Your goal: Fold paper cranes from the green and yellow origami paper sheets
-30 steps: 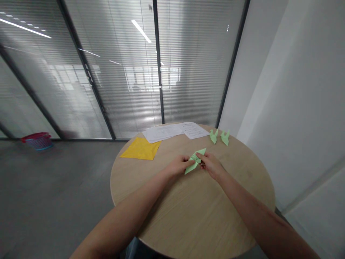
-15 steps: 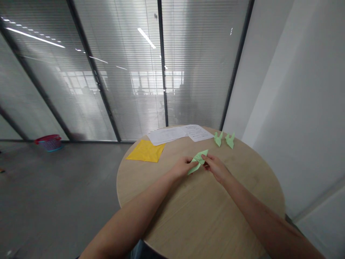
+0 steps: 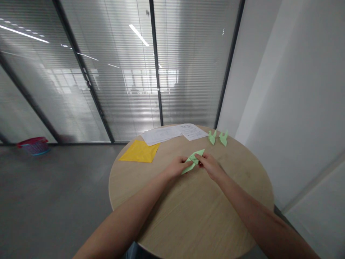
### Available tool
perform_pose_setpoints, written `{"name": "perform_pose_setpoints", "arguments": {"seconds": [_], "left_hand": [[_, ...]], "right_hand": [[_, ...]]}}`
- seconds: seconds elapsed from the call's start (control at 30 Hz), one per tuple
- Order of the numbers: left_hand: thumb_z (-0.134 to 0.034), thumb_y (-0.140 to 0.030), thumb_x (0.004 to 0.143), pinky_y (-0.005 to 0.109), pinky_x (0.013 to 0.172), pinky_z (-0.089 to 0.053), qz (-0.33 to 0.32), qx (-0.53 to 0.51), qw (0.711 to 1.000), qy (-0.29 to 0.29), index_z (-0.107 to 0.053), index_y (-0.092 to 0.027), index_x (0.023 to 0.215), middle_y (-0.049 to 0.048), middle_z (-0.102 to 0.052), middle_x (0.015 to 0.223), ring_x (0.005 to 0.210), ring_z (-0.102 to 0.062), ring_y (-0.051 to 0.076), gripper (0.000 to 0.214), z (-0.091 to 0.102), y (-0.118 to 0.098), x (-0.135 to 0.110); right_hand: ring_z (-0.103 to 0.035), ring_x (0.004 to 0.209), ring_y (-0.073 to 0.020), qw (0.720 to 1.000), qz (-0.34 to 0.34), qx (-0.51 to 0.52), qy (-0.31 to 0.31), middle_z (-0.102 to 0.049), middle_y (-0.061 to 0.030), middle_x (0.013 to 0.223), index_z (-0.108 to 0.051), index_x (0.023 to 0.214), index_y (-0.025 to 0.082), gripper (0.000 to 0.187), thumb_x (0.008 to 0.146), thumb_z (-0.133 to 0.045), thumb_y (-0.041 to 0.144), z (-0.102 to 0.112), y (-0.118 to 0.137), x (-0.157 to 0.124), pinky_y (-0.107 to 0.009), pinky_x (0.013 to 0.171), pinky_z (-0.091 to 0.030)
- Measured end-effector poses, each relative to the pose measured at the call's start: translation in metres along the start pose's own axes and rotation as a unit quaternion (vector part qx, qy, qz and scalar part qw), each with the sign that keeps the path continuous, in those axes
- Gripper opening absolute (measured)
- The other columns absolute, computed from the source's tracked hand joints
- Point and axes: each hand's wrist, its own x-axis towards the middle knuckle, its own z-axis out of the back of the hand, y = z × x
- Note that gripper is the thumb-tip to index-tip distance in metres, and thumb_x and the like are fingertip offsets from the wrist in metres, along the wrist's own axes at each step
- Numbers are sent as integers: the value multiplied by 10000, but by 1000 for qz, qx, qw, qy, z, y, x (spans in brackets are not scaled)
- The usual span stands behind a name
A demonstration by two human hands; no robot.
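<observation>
Between my two hands is a piece of folded light green paper (image 3: 193,158), with pointed ends sticking out to the upper right and lower left. My left hand (image 3: 177,167) pinches its left side, thumb on top. On the other side, the thumb and fingers of my right hand (image 3: 209,164) are closed on the paper near its upper right point. Two finished-looking green origami birds, one bird (image 3: 212,137) and another bird (image 3: 223,138), stand beyond my right hand at the table's far right.
The round wooden table (image 3: 205,223) carries a yellow sheet or packet (image 3: 140,151) on the left and white printed papers (image 3: 172,133) at the back. A red and blue basket (image 3: 35,146) stands on the floor at left. Behind are glass panels with blinds (image 3: 129,108); a white wall (image 3: 296,108) is at right.
The whole scene has shifted slightly left in view as my head turned right. Both hands keep their hold on the green paper, with little visible change in its folds.
</observation>
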Motion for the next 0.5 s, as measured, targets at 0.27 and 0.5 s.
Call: {"name": "perform_pose_setpoints", "arguments": {"seconds": [0.27, 0.5], "left_hand": [[-553, -531, 787, 238, 505, -300, -4, -11, 1000, 14, -589, -140, 707, -13, -507, 597, 530, -420, 107, 400, 1, 5, 2], [-575, -529, 773, 233, 505, -296, -12, -23, 1000, 16, -615, -133, 720, -8, -529, 608, 531, -427, 103, 402, 2, 6, 2]], "right_hand": [[-503, 566, -146, 1000, -18, 10, -16, -607, -15, 629, -629, 708, 214, 279, 752, -640, 490, 1, 1, 2, -251, 521, -363], [-546, 622, -154, 999, -39, 22, -22, -661, -29, 719, -676, 793, 217, 272, 754, -634, 483, 2, 4, 1, -250, 541, -378]]}}
